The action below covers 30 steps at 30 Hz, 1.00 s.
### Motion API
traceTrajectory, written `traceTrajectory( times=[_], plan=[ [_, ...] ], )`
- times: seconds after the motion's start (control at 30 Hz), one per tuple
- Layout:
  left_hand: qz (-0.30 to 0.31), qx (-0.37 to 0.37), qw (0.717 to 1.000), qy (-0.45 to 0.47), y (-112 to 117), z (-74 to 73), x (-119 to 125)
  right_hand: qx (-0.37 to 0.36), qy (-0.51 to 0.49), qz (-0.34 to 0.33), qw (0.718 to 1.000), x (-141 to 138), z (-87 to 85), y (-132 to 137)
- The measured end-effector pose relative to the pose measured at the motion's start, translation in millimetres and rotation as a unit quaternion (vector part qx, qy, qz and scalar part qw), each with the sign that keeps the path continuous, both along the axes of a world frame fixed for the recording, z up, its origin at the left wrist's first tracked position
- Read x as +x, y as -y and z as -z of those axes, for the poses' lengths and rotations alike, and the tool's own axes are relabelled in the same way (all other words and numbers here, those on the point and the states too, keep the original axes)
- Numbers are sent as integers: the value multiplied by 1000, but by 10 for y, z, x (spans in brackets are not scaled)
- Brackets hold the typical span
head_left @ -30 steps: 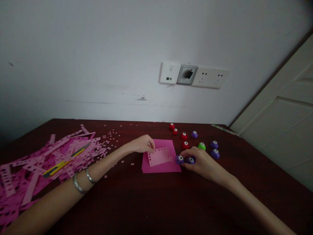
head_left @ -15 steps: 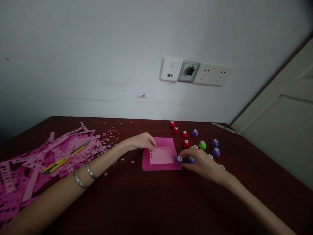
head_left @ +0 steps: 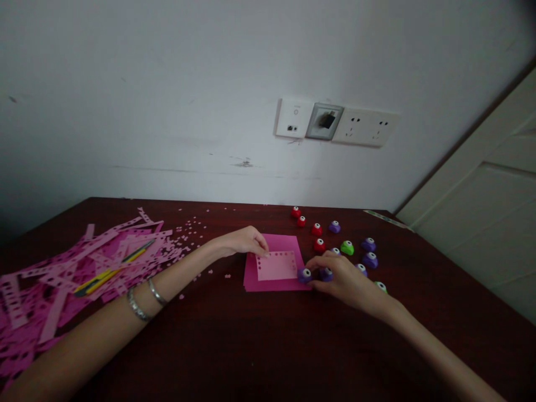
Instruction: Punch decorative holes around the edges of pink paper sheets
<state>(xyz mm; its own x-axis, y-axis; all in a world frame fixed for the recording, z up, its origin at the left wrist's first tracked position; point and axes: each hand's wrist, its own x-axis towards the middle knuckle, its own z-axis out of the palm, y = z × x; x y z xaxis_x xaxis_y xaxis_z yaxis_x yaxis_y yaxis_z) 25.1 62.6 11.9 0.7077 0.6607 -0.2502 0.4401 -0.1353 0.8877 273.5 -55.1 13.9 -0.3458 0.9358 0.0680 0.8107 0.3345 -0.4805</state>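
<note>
My left hand (head_left: pixel 245 242) pinches the upper left corner of a small pale pink paper (head_left: pixel 276 266) with punched holes along its edges. That paper lies on a stack of darker pink sheets (head_left: pixel 272 279) on the dark wooden table (head_left: pixel 234 346). My right hand (head_left: pixel 341 276) grips a small purple punch (head_left: pixel 304 274) pressed against the paper's right edge; a second purple punch (head_left: pixel 325 273) sits under its fingers.
Several red (head_left: pixel 319 245), purple (head_left: pixel 369 259) and green punches (head_left: pixel 347 247) are scattered behind and beside my right hand. A heap of pink paper strips (head_left: pixel 62 268) with a yellow utility knife (head_left: pixel 98 279) lies at the left. Wall sockets (head_left: pixel 335 123) and a door (head_left: pixel 481 206) stand behind.
The pale paper, lifted and tilted a second ago, now lies flat on the stack. My right hand has slid the purple punch slightly left onto its right edge.
</note>
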Motion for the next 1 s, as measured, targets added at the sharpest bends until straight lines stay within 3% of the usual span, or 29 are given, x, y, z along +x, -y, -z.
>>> traceTrajectory(
  times=[0.4, 0.67, 1.0],
  plan=[
    [21, 17, 1000, 14, -14, 134, 32, -15, 4, -4, 1000, -7, 57, -8],
    [20, 36, 999, 14, 40, 149, 67, -13, 3, -7, 1000, -9, 56, 8],
    [24, 108, 993, -34, 86, 202, 143, -11, 17, -12, 1000, -45, 27, 27]
  ],
)
